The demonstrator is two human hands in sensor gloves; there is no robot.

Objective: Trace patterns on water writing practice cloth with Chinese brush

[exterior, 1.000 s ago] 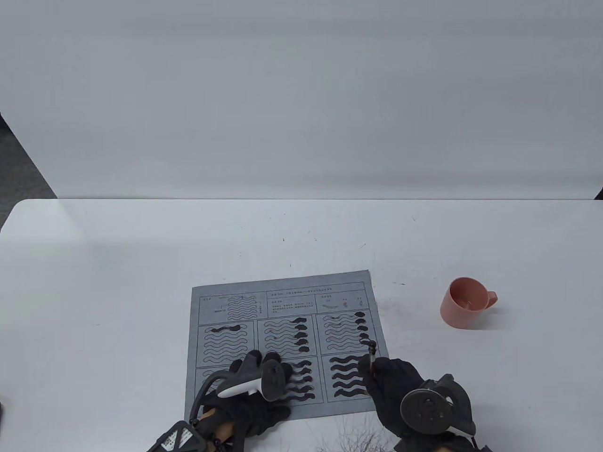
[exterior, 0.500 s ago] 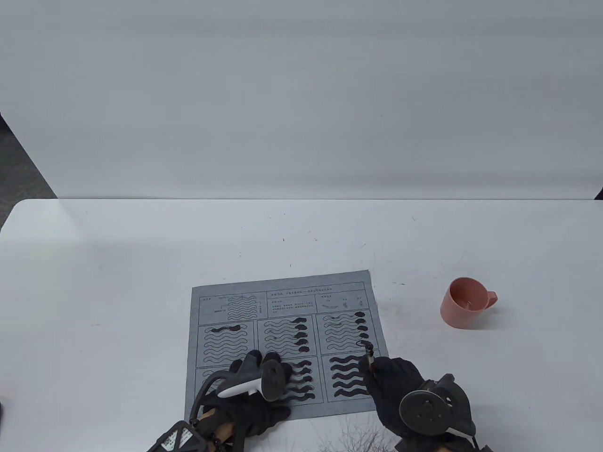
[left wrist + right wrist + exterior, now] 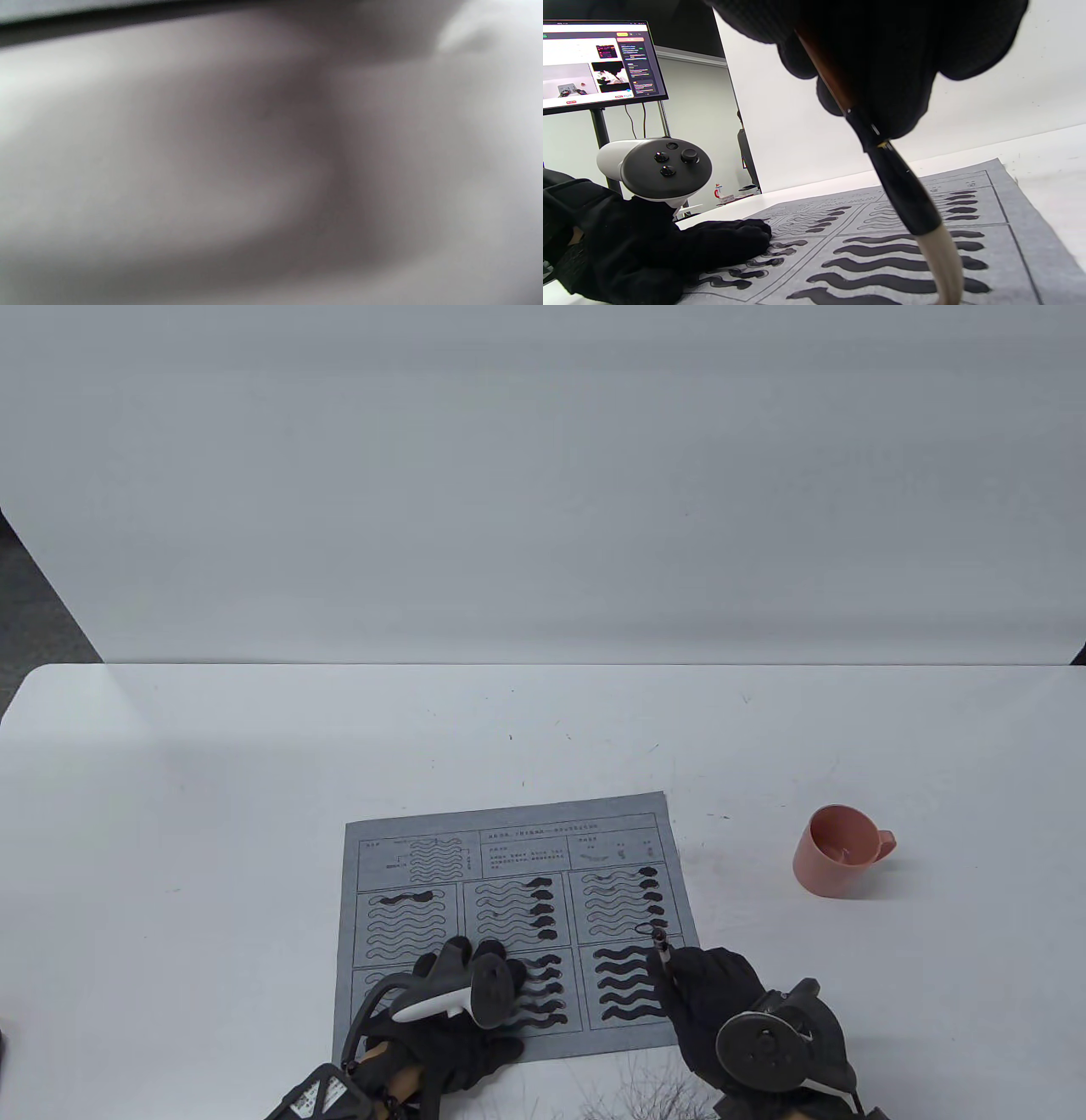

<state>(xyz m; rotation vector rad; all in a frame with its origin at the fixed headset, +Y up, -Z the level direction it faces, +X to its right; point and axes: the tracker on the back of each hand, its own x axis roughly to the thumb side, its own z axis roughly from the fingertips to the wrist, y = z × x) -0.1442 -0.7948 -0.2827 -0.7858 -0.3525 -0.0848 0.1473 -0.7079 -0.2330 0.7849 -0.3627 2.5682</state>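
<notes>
The grey practice cloth (image 3: pixel 509 848) lies flat near the table's front edge, and several of its printed wave lines are painted dark. My left hand (image 3: pixel 472 957) rests flat on its lower middle panel, fingers straight; it also shows in the right wrist view (image 3: pixel 712 241). My right hand (image 3: pixel 672 976) grips the brush (image 3: pixel 662 943) over the lower right panel. In the right wrist view the brush (image 3: pixel 903 203) slants down from my fingers. Its pale bristles (image 3: pixel 941 262) reach the cloth (image 3: pixel 1022 237) at the frame's bottom edge. The left wrist view is a grey blur.
A pink cup (image 3: pixel 836 853) stands on the white table (image 3: pixel 212 814) to the right of the cloth. A white wall rises behind the table. A monitor on a stand (image 3: pixel 598 63) shows at the far left of the right wrist view.
The brush's upper end has drifted slightly left and nearer along the cloth with my right hand. My left hand has stayed in place.
</notes>
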